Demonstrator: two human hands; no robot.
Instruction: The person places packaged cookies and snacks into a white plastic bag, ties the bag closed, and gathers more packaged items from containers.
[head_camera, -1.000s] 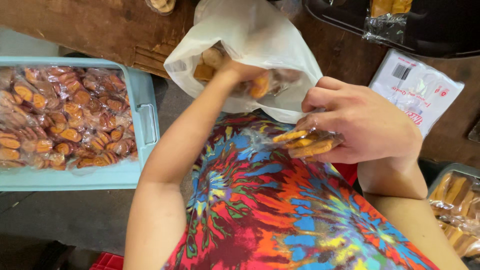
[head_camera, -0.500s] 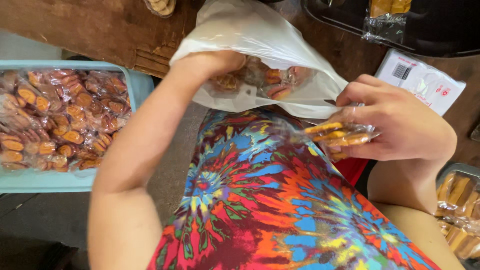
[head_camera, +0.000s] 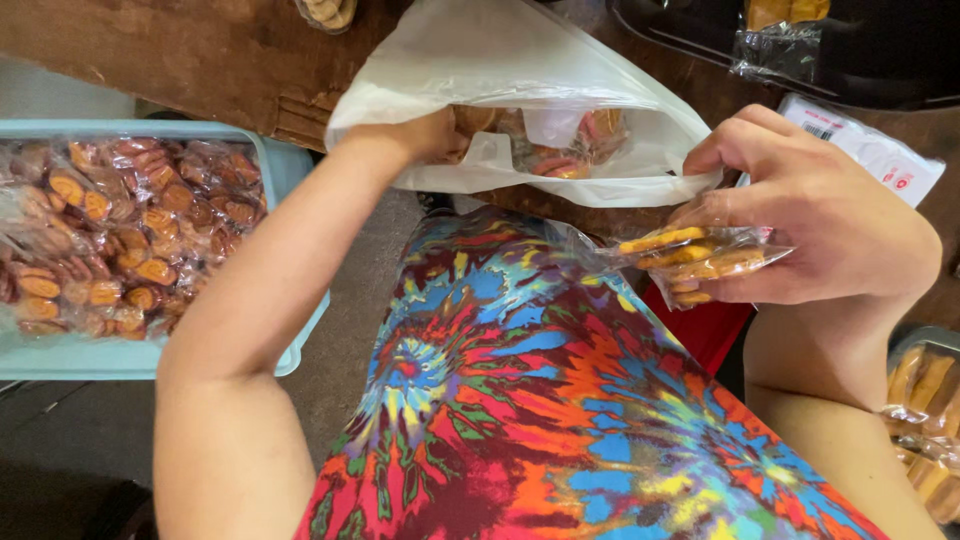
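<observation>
Both hands are busy at once. Her left hand (head_camera: 425, 138) is pushed inside the mouth of a white plastic bag (head_camera: 540, 90) lying on the wooden table (head_camera: 180, 60); its fingers are hidden by the plastic, so I cannot tell whether they are curled on anything. Through the thin film I can make out several packets already inside. Her right hand (head_camera: 810, 215) is closed around 1 small clear packet of golden biscuits (head_camera: 690, 262), pinched between thumb and fingers just below the bag's opening, near its right edge.

To me this looks like the filling step, with 1 packet waiting at the mouth. Getting it in would call for the opening to be held wide and the packet tipped in level.

A light-blue crate (head_camera: 300, 330) full of similar wrapped biscuits sits to her left, well apart from the bag, and a tie-dye garment (head_camera: 540, 400) covers her lap.
</observation>
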